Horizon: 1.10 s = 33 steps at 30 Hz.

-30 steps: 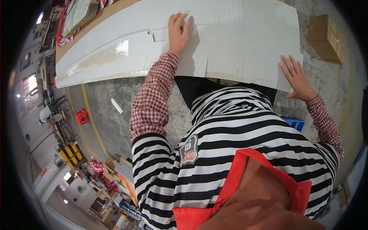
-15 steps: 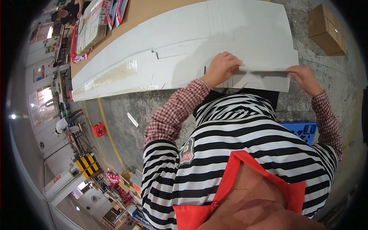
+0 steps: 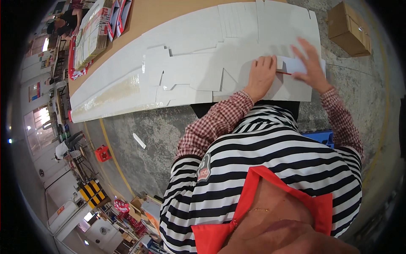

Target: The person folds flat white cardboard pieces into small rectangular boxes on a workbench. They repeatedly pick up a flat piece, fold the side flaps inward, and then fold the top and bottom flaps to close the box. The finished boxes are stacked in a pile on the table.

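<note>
A large white cardboard sheet [image 3: 194,70] with cut slots and flaps spreads over a table. At its near right part, a small white flap [image 3: 292,65] stands folded up, with a thin red line along its lower edge. My left hand [image 3: 261,78] has its fingers together at the left end of this flap, gripping the cardboard there; the thumb is partly hidden. Over the flap's right end is my right hand [image 3: 312,67], slightly blurred, fingers spread apart and nothing held in them.
Brown board [image 3: 169,15] lies under the white sheet. Bundled flat cartons [image 3: 94,36] and red-and-white folded pieces [image 3: 119,19] rest at the far left. A brown box [image 3: 349,29] stands on the floor at right. A blue pallet [image 3: 320,138] is beside me; a person [image 3: 69,21] works at upper left.
My left hand has shifted right along the cardboard. My right hand has left the flap's edge and spread its fingers. Several cut flaps now show on the sheet's near side.
</note>
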Motion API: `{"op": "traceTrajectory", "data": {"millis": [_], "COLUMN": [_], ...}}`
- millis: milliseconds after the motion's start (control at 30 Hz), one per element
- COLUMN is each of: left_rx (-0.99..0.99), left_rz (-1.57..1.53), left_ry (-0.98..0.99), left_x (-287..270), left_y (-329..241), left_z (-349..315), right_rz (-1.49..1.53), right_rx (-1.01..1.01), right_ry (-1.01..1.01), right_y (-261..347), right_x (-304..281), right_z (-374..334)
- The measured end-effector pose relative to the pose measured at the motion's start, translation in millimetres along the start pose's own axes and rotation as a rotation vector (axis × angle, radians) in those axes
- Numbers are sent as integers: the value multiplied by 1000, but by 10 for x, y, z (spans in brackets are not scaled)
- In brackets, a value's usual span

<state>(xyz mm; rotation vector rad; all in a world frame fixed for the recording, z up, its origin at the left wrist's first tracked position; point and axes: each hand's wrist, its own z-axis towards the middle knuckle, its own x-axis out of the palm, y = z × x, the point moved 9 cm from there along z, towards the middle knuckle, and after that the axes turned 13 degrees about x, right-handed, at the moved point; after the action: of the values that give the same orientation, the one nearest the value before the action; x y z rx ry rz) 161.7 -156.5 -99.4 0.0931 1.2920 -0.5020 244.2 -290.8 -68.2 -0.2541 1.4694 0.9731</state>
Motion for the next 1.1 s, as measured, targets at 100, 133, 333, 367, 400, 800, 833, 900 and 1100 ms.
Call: {"op": "traceTrajectory", "data": {"millis": [100,133,333,367,400,800,833,900,1100], "left_rx": [161,196,6,-126,-226,128,131,159,274], "left_rz": [149,75,-302,-426,-373,14,-8,-62,-207], "left_ry": [-16,-6,71,81,17,199,183,158,149], "left_x": [-170,-318,-548,-448,-477,-122,-132,-162,7], "left_y": [-163,-122,656,846,977,57,52,24,-55], "left_z": [-63,-179,-723,-801,-773,-421,-419,-391,-89], "right_rz": [-61,-74,-103,-105,-113,-39,97,833,1904], "right_rx": [-57,-54,-55,-59,-61,375,592,961,344], "right_ry": [174,187,207,202,200,-410,-567,-520,-417], "right_y": [249,231,164,182,190,-249,-517,-1376,-745], "right_x": [445,461,501,489,471,-297,-453,-101,-404], "right_z": [-63,-67,-90,-88,-92,-336,-584,-1188,-600]}}
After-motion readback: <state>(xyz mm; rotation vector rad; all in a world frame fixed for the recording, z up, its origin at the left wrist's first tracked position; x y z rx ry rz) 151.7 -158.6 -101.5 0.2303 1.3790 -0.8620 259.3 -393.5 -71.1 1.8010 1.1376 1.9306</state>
